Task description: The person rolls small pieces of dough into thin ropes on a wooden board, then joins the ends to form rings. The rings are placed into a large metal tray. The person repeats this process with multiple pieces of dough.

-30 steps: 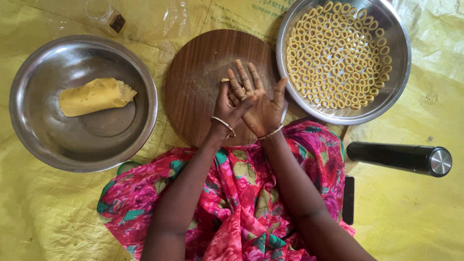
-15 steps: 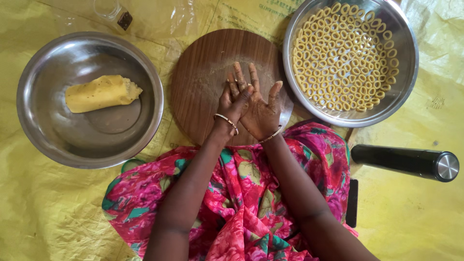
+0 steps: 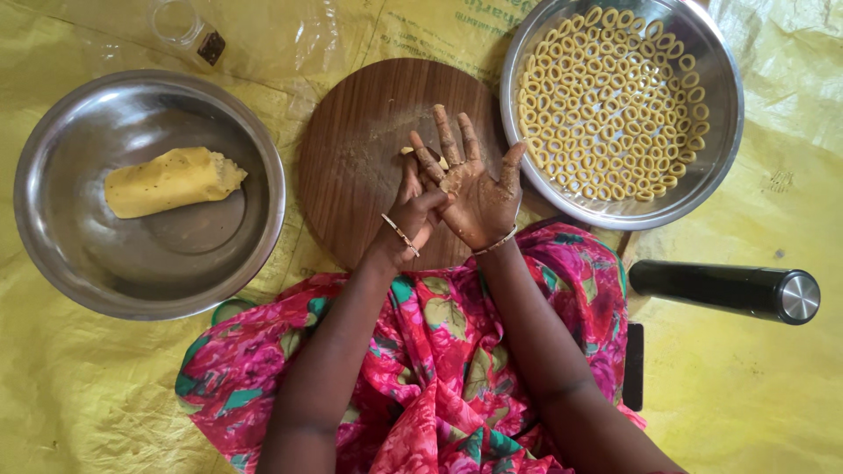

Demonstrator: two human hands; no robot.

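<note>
Left of the round wooden board (image 3: pixel 369 167) sits a steel bowl (image 3: pixel 70 228) holding your dough lump (image 3: pixel 171 181); over the board your left hand (image 3: pixel 413 211) presses against your open, spread right hand (image 3: pixel 474 189), a small dough bit (image 3: pixel 453 180) between them; right of the board, a pan (image 3: pixel 724 114) of dough rings (image 3: pixel 615 101)

At centre frame, over the round wooden board (image 3: pixel 369 158), we press our left hand (image 3: pixel 414 211) against our right hand (image 3: pixel 474 189), dough bits between.

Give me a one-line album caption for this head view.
Both hands, left and right, press dough over a wooden board, between a lump bowl and a ring-filled bowl.
</note>
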